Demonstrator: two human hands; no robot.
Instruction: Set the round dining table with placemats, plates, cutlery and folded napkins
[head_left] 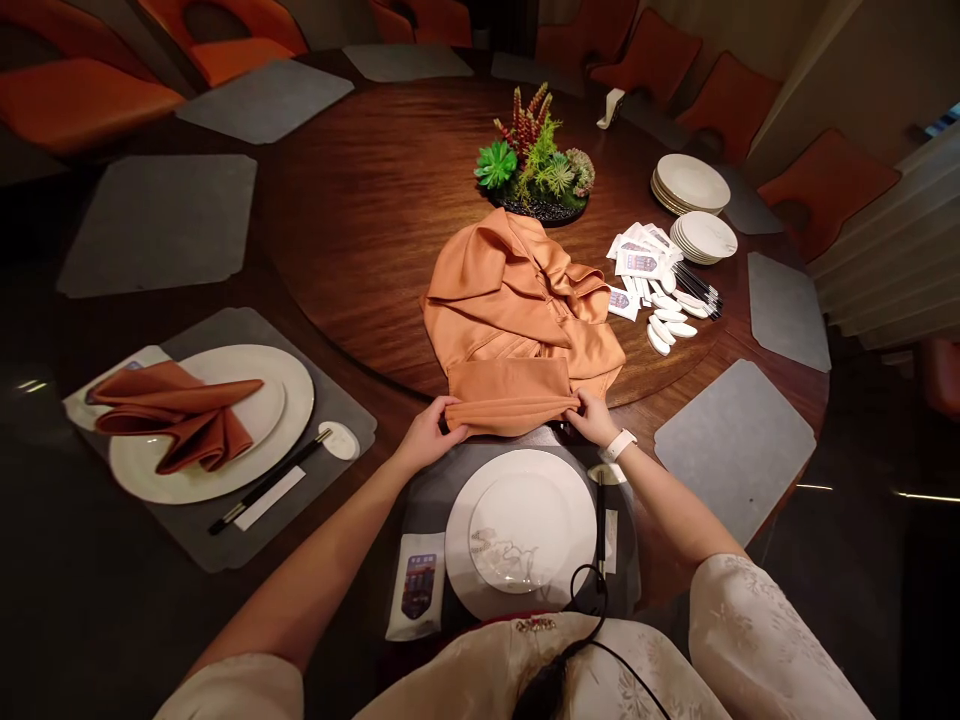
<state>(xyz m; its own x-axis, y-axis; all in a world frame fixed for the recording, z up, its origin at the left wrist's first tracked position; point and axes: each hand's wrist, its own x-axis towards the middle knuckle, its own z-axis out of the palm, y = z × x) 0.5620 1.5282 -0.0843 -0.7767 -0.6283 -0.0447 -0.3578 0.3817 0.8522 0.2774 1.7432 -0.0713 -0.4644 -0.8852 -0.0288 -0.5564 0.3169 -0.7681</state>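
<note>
A: Record the hands first.
B: Left hand (pixel 439 432): thumb and fingers closed together, pinching the left end of a pleated edge. Right hand (pixel 594 418): likewise closed, pinching the right end; white wristband (pixel 619 445) on that wrist.
A: What do they hold?
B: One orange napkin (pixel 510 382), stretched between the two hands. Its near edge is gathered into narrow pleats running left to right; the far part lies flat.
A: Position?
B: At the near edge of the round bench (pixel 390 415), against the near side of a loose pile of orange cloth (pixel 487 260), just beyond the near place setting.
A: Describe that setting.
B: A small white plate (pixel 517 535) on a larger one, on a grey mat. A printed packet (pixel 418 585) at left; black chopsticks (pixel 601 520) at right, far ends at a white rest, partly under the arm.
A: Left of it?
B: A second setting, with a folded rust napkin (pixel 180 410) fanned on its plates.
A: Farther off?
B: Green and red plant arrangement (pixel 536 165) beyond the cloth. On the right, loose packets (pixel 641 262), white rests (pixel 667 328) and more chopsticks, near two plate stacks (pixel 690 185).
</note>
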